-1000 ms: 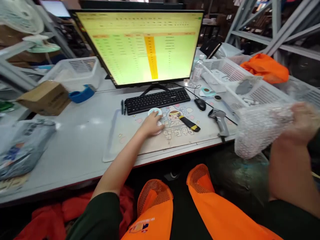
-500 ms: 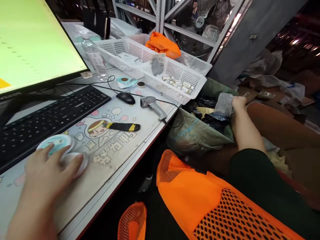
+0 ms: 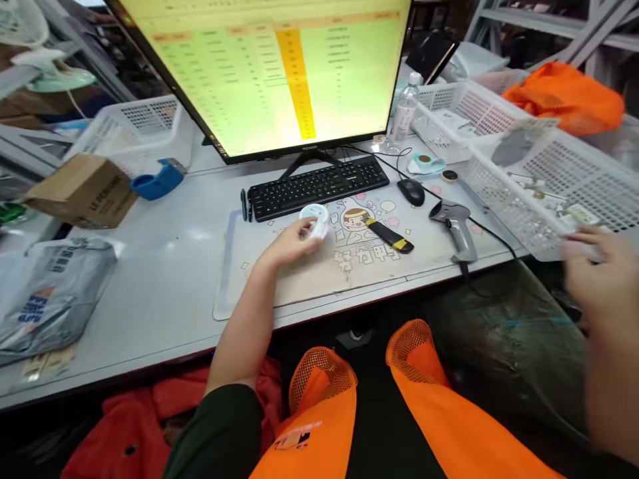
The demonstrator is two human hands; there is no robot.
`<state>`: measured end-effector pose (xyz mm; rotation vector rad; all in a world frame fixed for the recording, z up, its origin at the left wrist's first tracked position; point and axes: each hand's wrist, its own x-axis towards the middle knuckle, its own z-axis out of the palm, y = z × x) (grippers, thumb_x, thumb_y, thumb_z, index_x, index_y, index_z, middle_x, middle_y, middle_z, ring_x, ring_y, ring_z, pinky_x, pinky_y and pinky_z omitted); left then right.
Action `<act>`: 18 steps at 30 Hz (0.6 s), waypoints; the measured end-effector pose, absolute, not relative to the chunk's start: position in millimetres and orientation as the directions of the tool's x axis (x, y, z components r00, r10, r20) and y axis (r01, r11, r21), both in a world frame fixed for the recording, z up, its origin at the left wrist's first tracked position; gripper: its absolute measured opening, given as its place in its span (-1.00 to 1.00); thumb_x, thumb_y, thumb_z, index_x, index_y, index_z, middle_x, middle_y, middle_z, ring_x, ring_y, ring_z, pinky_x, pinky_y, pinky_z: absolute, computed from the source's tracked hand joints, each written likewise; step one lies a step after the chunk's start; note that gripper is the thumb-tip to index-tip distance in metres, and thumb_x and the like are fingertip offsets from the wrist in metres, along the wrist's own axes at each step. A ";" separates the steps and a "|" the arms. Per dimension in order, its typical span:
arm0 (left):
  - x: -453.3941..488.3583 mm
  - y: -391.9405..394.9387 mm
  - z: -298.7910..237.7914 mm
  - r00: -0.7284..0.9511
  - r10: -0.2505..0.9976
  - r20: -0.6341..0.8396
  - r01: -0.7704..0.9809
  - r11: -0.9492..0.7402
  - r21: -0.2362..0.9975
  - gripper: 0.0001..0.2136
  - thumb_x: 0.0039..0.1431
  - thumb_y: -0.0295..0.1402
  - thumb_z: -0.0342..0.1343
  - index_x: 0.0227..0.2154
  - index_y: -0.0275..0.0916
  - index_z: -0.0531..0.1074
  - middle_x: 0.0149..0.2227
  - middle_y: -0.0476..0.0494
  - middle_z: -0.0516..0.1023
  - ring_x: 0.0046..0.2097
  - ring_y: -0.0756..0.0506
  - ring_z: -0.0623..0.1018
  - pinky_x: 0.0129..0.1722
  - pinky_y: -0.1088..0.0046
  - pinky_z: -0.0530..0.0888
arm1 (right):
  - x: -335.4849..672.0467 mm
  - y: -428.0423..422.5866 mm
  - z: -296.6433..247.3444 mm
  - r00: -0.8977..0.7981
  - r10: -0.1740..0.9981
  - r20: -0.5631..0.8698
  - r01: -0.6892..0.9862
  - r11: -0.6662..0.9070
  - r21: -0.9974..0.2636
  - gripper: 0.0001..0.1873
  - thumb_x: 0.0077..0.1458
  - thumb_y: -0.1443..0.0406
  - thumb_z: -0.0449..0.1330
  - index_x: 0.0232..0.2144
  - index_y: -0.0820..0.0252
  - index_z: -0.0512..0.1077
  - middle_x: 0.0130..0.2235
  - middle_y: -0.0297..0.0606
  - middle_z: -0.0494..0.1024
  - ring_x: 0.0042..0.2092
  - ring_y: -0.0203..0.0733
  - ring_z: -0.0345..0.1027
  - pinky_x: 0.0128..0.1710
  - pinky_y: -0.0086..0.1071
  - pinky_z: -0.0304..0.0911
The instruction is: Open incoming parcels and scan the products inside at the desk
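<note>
My left hand has its fingers curled round a small round tub with a white and pale teal lid, resting on the desk mat just below the keyboard. A second round, clear-looking piece seems to sit under my fingers, mostly hidden. My right hand, blurred, hovers at the near edge of the white basket, its fingers loosely apart and no bubble wrap visible in it. Between the hands lie a black and yellow box cutter and a grey barcode scanner.
A monitor stands behind the keyboard and mouse. A water bottle is beside it. To the left are a cardboard box, a blue tape dispenser and a grey mailing bag. A green sack hangs below right.
The view has swung left towards the monitor. My right hand has left the sack and come up to the basket, without the bubble wrap. My left hand stays at the round tub.
</note>
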<state>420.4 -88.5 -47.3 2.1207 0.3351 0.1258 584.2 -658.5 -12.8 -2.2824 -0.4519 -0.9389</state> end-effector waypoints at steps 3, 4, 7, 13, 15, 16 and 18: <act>423.3 -86.7 -45.0 0.933 0.356 -0.046 -0.005 0.139 0.990 -0.26 0.13 0.22 0.06 0.19 -0.24 0.48 0.16 -0.38 0.58 0.14 -0.41 0.58 -0.06 0.14 0.61 | 542.1 -538.1 -12.4 0.659 0.483 0.577 0.752 -0.420 -0.508 -0.80 0.33 0.12 0.24 -0.15 -0.02 0.65 0.03 0.03 0.68 0.08 0.08 0.60 0.20 0.10 0.39; 424.4 -89.8 -43.8 0.935 0.349 -0.068 -0.045 0.306 0.951 -0.24 0.19 0.28 -0.04 0.18 -0.24 0.47 0.14 -0.40 0.59 0.11 -0.41 0.61 -0.16 0.18 0.61 | 528.3 -492.7 -10.5 0.599 0.585 0.547 0.785 -0.296 -0.543 -0.80 0.34 0.13 0.24 -0.10 0.00 0.63 0.08 -0.01 0.66 0.12 0.06 0.58 0.22 0.09 0.40; 427.9 -105.3 -44.2 0.942 0.323 -0.087 -0.107 0.536 0.837 -0.22 0.28 0.32 -0.17 0.18 -0.25 0.46 0.13 -0.43 0.59 0.12 -0.42 0.62 -0.21 0.21 0.61 | 504.2 -363.8 -8.3 0.458 0.698 0.551 0.784 -0.024 -0.621 -0.64 0.33 0.08 0.24 0.07 0.07 0.56 0.25 -0.04 0.54 0.31 0.08 0.41 0.36 0.12 0.28; 429.7 -111.2 -67.6 0.756 0.501 0.421 -0.374 -0.198 0.906 -0.02 -0.09 0.20 0.46 0.36 -0.06 0.26 0.41 -0.37 0.28 0.39 -0.39 0.36 0.24 0.09 0.49 | 523.2 -226.3 -30.7 0.623 0.768 0.150 0.048 0.154 -0.987 -0.24 0.17 -0.25 0.26 0.21 0.06 0.46 0.37 -0.13 0.41 0.42 0.09 0.24 0.44 0.06 0.20; 428.9 -105.3 -73.8 0.692 0.366 0.622 -0.365 -0.565 0.740 0.01 -0.10 0.17 0.49 0.38 -0.05 0.25 0.39 -0.39 0.26 0.41 -0.41 0.32 0.30 0.00 0.42 | 528.5 -219.9 -37.1 0.574 0.818 0.043 -0.254 0.227 -0.940 -0.33 0.19 -0.25 0.23 0.13 0.02 0.50 0.24 -0.22 0.56 0.29 0.00 0.41 0.31 -0.07 0.39; 428.8 -103.9 -76.0 0.665 0.275 0.694 -0.364 -0.692 0.623 -0.03 -0.03 0.18 0.45 0.39 -0.05 0.24 0.38 -0.39 0.27 0.40 -0.41 0.31 0.34 -0.04 0.37 | 528.8 -220.5 -39.0 0.559 0.829 0.006 -0.359 0.249 -0.900 -0.38 0.21 -0.23 0.23 0.08 0.02 0.53 0.16 -0.25 0.62 0.22 -0.03 0.47 0.24 -0.13 0.45; 429.8 -106.2 -79.5 0.617 0.137 0.775 -0.350 -0.834 0.426 -0.16 0.18 0.18 0.29 0.42 -0.05 0.21 0.35 -0.39 0.29 0.37 -0.38 0.33 0.37 -0.08 0.30 | 524.7 -223.2 -40.9 0.552 0.831 -0.073 -0.495 0.256 -0.830 -0.47 0.23 -0.19 0.24 -0.03 0.05 0.55 -0.01 -0.26 0.69 0.13 -0.06 0.54 0.13 -0.20 0.52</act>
